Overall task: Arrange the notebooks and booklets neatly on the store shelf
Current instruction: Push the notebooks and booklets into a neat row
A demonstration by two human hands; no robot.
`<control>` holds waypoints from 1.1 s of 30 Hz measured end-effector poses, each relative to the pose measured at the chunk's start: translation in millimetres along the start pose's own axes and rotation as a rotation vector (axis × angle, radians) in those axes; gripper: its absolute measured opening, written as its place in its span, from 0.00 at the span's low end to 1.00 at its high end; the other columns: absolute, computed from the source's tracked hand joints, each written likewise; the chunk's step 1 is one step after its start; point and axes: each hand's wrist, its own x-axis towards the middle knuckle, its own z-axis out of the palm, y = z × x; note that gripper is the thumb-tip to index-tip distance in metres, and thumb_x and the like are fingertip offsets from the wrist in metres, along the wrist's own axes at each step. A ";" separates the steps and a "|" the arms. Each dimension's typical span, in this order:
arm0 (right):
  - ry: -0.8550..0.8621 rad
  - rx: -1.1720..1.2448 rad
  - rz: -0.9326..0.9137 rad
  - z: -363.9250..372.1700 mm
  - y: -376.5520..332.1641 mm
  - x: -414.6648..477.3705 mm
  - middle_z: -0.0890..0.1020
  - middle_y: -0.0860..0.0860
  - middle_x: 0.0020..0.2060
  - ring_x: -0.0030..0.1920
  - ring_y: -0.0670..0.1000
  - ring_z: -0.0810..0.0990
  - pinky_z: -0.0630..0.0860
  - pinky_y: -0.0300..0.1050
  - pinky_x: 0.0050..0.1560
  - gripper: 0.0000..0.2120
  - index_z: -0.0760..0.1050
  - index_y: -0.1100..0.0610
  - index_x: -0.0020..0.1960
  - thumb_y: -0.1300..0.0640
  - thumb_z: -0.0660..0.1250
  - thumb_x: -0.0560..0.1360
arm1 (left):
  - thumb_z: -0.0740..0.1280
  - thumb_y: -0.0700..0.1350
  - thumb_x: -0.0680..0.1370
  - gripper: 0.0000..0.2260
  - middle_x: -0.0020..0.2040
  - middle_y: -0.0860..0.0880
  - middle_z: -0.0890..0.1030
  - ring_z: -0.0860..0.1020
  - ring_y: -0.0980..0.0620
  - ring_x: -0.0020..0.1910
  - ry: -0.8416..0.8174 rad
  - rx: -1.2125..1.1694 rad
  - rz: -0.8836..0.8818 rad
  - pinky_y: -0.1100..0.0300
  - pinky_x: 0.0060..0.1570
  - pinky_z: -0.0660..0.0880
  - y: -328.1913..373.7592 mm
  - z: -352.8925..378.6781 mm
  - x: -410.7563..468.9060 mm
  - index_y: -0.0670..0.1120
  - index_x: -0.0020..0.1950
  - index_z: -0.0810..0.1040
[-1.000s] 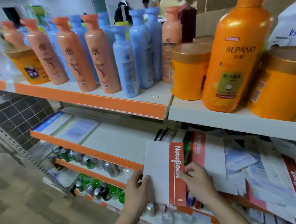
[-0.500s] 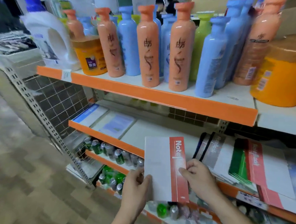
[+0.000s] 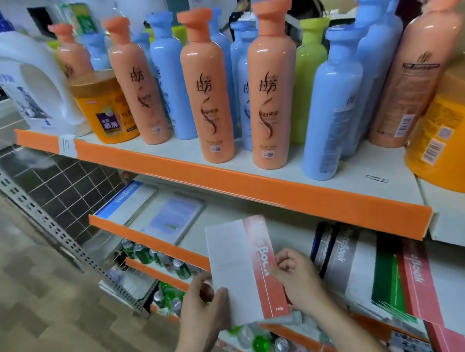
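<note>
Gripping one red-banded notebook (image 3: 233,271) before the shelf (image 3: 145,240), both hands: left hand (image 3: 204,310) low, right hand (image 3: 298,280) alongside.

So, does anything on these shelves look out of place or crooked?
Yes. On the middle shelf, right side, the grey-banded notebook, green-banded notebook and red-banded notebook lie fanned and overlapping, not squared up. A small metal paper clip lies loose on the white top shelf beside a tall blue plastic bottle.
</note>
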 end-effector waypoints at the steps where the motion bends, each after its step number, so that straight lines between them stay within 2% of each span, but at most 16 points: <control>1: -0.009 0.005 -0.010 2.6 -1.7 7.3 0.76 0.61 0.30 0.31 0.50 0.69 0.65 0.46 0.35 0.10 0.74 0.56 0.40 0.57 0.75 0.74 | 0.70 0.39 0.76 0.09 0.33 0.50 0.70 0.70 0.56 0.30 0.014 0.001 -0.001 0.59 0.36 0.66 2.0 -1.0 5.1 0.52 0.50 0.80; 4: -0.053 0.024 -0.038 12.3 -5.5 25.0 0.72 0.55 0.29 0.32 0.50 0.67 0.63 0.46 0.35 0.13 0.72 0.61 0.41 0.57 0.75 0.74 | 0.70 0.38 0.76 0.09 0.33 0.50 0.70 0.69 0.57 0.30 0.043 -0.003 0.008 0.58 0.36 0.66 4.9 -5.8 19.4 0.53 0.49 0.81; 7: -0.090 0.031 -0.038 24.8 -7.1 37.0 0.74 0.58 0.29 0.31 0.51 0.68 0.64 0.48 0.35 0.13 0.72 0.57 0.40 0.54 0.75 0.74 | 0.69 0.38 0.77 0.12 0.34 0.48 0.69 0.68 0.57 0.30 0.054 -0.012 0.019 0.64 0.33 0.64 5.3 -15.0 29.0 0.56 0.48 0.80; 10: -0.139 0.023 -0.002 43.0 -6.4 46.3 0.79 0.64 0.35 0.32 0.61 0.76 0.70 0.51 0.35 0.18 0.72 0.54 0.40 0.42 0.74 0.68 | 0.69 0.36 0.78 0.12 0.36 0.46 0.70 0.68 0.58 0.29 0.077 -0.040 0.009 0.70 0.29 0.65 1.2 -31.5 41.0 0.53 0.56 0.81; 12: -0.157 0.008 -0.001 59.7 -11.7 52.2 0.81 0.63 0.37 0.37 0.68 0.80 0.73 0.54 0.36 0.20 0.73 0.53 0.41 0.38 0.73 0.67 | 0.69 0.37 0.78 0.13 0.37 0.48 0.72 0.71 0.59 0.30 0.098 -0.041 -0.001 0.71 0.30 0.66 -4.7 -45.9 52.6 0.52 0.59 0.81; 13: -0.162 0.000 -0.011 69.3 -17.7 54.9 0.81 0.62 0.37 0.39 0.68 0.80 0.74 0.56 0.35 0.18 0.73 0.54 0.41 0.40 0.74 0.68 | 0.69 0.38 0.78 0.14 0.37 0.50 0.74 0.72 0.58 0.32 0.105 -0.031 -0.003 0.70 0.32 0.67 -8.7 -54.3 59.3 0.52 0.61 0.81; 15: -0.147 0.002 -0.027 90.4 -32.7 60.2 0.83 0.59 0.36 0.38 0.65 0.83 0.78 0.60 0.37 0.13 0.74 0.56 0.42 0.51 0.75 0.73 | 0.69 0.39 0.79 0.14 0.36 0.51 0.75 0.73 0.57 0.33 0.120 -0.034 -0.006 0.68 0.34 0.68 -15.2 -72.1 73.1 0.53 0.61 0.81; 17: -0.144 0.019 -0.016 113.2 -42.7 67.5 0.84 0.58 0.36 0.38 0.61 0.85 0.80 0.62 0.39 0.10 0.73 0.60 0.42 0.58 0.74 0.75 | 0.68 0.40 0.79 0.14 0.36 0.47 0.75 0.73 0.57 0.33 0.108 -0.032 0.016 0.65 0.36 0.69 -20.2 -91.3 88.3 0.57 0.59 0.81; 20: -0.132 0.024 -0.010 154.0 -54.0 72.9 0.83 0.60 0.35 0.37 0.61 0.84 0.78 0.55 0.36 0.10 0.74 0.55 0.40 0.58 0.74 0.75 | 0.67 0.39 0.79 0.18 0.34 0.47 0.73 0.72 0.56 0.32 0.074 -0.043 0.049 0.59 0.37 0.67 -27.3 -125.7 114.6 0.65 0.50 0.80; 23: -0.084 0.024 -0.015 201.8 -66.3 76.0 0.80 0.62 0.34 0.34 0.56 0.79 0.71 0.46 0.35 0.10 0.74 0.55 0.39 0.59 0.74 0.75 | 0.66 0.38 0.79 0.16 0.33 0.51 0.70 0.69 0.55 0.31 0.021 -0.050 0.054 0.62 0.34 0.64 -38.4 -167.1 146.0 0.59 0.55 0.83; 26: -0.082 0.051 -0.004 245.9 -83.9 80.3 0.82 0.57 0.34 0.32 0.52 0.78 0.69 0.42 0.33 0.07 0.74 0.60 0.41 0.65 0.70 0.76 | 0.66 0.37 0.79 0.14 0.28 0.55 0.69 0.67 0.56 0.30 0.006 -0.063 0.065 0.65 0.31 0.62 -48.4 -207.3 174.9 0.56 0.55 0.82; 29: -0.062 0.038 -0.013 279.6 -93.4 88.5 0.82 0.52 0.31 0.31 0.47 0.77 0.68 0.42 0.35 0.06 0.76 0.60 0.42 0.68 0.68 0.76 | 0.67 0.37 0.79 0.13 0.31 0.52 0.71 0.69 0.55 0.31 0.010 -0.076 0.085 0.63 0.32 0.64 -57.2 -236.4 199.1 0.55 0.53 0.82; 33: -0.040 0.022 -0.012 308.2 -96.3 98.7 0.84 0.51 0.33 0.34 0.48 0.81 0.72 0.41 0.34 0.08 0.81 0.57 0.44 0.68 0.69 0.76 | 0.67 0.36 0.79 0.13 0.32 0.49 0.72 0.68 0.57 0.30 0.001 -0.095 0.105 0.65 0.32 0.63 -69.6 -255.2 224.7 0.54 0.54 0.82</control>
